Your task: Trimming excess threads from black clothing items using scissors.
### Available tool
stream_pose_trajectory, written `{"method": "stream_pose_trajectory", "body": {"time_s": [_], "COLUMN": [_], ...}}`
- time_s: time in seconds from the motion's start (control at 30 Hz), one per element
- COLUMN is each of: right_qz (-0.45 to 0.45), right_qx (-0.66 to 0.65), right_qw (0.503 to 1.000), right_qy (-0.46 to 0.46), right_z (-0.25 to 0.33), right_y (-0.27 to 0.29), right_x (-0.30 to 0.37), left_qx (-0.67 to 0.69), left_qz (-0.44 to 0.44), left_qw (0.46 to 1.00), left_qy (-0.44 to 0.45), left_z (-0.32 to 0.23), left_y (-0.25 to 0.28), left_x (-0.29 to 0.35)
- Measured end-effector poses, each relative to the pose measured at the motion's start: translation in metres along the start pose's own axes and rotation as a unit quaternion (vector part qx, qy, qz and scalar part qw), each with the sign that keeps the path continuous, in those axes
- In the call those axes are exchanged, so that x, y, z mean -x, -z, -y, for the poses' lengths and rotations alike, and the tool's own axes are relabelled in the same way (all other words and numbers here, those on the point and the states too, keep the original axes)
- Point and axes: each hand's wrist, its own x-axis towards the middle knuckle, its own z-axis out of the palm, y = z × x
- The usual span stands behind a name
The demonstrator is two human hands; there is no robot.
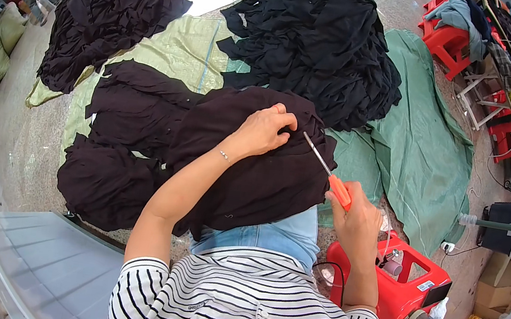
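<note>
Dark brown cloth is spread in folds over my lap, across light-blue jeans. My left hand rests on top of it, fingers bent and pinching a bit of the cloth near its far edge. In my right hand is a tool with an orange handle and a thin straight metal shaft; its exact kind is unclear. The shaft points up and left toward my left fingers, its tip just to their right over the cloth. Whether the tip touches the cloth I cannot tell.
Dark cloth heaps lie ahead, far left and beside my lap, over yellowish and green sheets. A red plastic stool stands right. Left is a translucent bin. Another person's hand shows beyond the heap.
</note>
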Motion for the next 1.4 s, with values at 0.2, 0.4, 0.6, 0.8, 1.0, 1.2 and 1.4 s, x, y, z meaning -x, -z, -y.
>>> {"method": "stream_pose_trajectory", "body": {"time_s": [0.2, 0.4, 0.6, 0.8, 1.0, 1.2, 1.4], "right_qz": [0.042, 0.069, 0.0, -0.01, 0.022, 0.003, 0.074], "right_qx": [0.042, 0.042, 0.02, 0.048, 0.045, -0.032, -0.131], "right_qw": [0.998, 0.997, 1.0, 0.998, 0.999, 0.998, 0.987], "right_qy": [0.008, 0.014, -0.002, -0.029, -0.021, -0.063, -0.059], "right_z": [-0.001, -0.002, -0.01, -0.027, -0.026, -0.028, 0.002], "right_y": [0.006, 0.002, -0.002, 0.0, -0.004, -0.002, -0.003], "right_x": [-0.004, -0.007, -0.007, -0.019, -0.027, 0.001, 0.053], "left_qx": [0.124, 0.126, 0.181, -0.014, -0.016, 0.17, -0.014], "left_qz": [-0.025, -0.011, 0.032, 0.077, 0.056, 0.051, 0.269], "left_qw": [0.989, 0.986, 0.975, 0.992, 0.997, 0.981, 0.956], "left_qy": [0.077, 0.107, 0.124, 0.095, 0.048, 0.077, 0.121], "left_z": [-0.004, -0.002, -0.005, 0.0, 0.017, -0.027, -0.043], "left_y": [-0.007, -0.008, 0.001, -0.01, -0.025, 0.024, 0.05], "left_x": [0.002, 0.0, -0.014, -0.058, -0.069, -0.011, 0.01]}}
